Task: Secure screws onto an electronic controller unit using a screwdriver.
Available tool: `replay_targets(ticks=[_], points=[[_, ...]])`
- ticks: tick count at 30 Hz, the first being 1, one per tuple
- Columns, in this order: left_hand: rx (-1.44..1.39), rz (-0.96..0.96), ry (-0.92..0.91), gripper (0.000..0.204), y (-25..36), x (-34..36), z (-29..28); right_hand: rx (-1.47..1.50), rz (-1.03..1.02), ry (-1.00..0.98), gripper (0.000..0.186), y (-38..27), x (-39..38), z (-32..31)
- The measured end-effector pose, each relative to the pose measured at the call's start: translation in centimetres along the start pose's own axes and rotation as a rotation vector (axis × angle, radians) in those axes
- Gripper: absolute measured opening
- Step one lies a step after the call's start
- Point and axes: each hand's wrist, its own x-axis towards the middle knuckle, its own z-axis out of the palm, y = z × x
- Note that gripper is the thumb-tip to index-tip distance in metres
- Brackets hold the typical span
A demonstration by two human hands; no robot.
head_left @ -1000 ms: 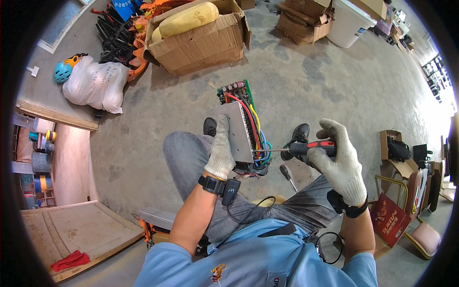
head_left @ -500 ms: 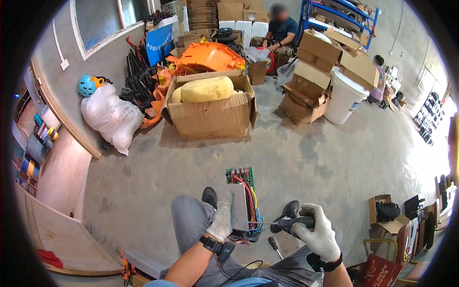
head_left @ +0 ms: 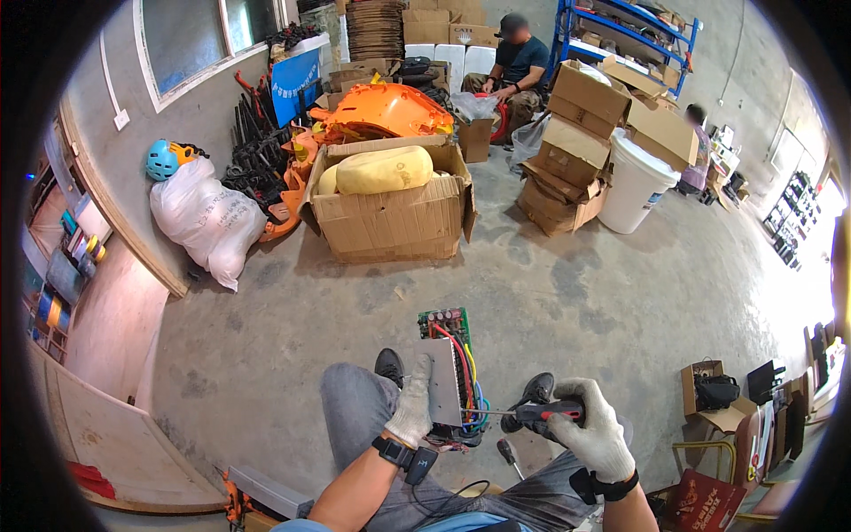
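My left hand (head_left: 410, 410), in a white knit glove, grips an electronic assembly: a grey metal plate (head_left: 446, 381) on a green circuit board (head_left: 443, 317) with red, yellow and blue wires (head_left: 471, 368). The assembly is held between my knees. My right hand (head_left: 592, 432), also gloved, has its fingers wrapped round a black-and-red screwdriver (head_left: 550, 411), whose shaft reaches horizontally to the plate's right side by the wires; the exact tip contact is too small to tell. A second screwdriver (head_left: 506, 453) lies on the floor below, between my legs.
Ahead are a cardboard box (head_left: 381, 226) with yellow padding, orange plastic shells (head_left: 390, 106), a helmet on white sacks (head_left: 208, 222), stacked cartons (head_left: 572, 133) and a white bucket (head_left: 634, 191). Two people (head_left: 514, 66) (head_left: 696, 155) are farther back. Chairs (head_left: 753, 443) stand at right.
Since a second ago my view has tilted up, showing the back of the room and both people. My hands keep their grips, with the screwdriver at the plate's side.
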Motion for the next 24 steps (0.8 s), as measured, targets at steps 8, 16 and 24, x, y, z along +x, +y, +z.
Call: replay_targets(ticks=[8, 16, 24], points=[[-0.036, -0.001, -0.011, 0.071, -0.3, 0.7, -0.4, -0.155, -0.155, 0.05, 0.019, 0.4, 1.1, 0.2], [0.02, 0.029, -0.026, 0.072, 0.7, 1.2, 1.0, -0.079, -0.025, 0.112, 0.043, 0.3, 1.4, 0.4], [0.042, 0.006, -0.065, 0.075, 0.1, 0.7, 0.0, -0.117, 0.036, -0.014, 0.043, 0.4, 1.1, 0.1]])
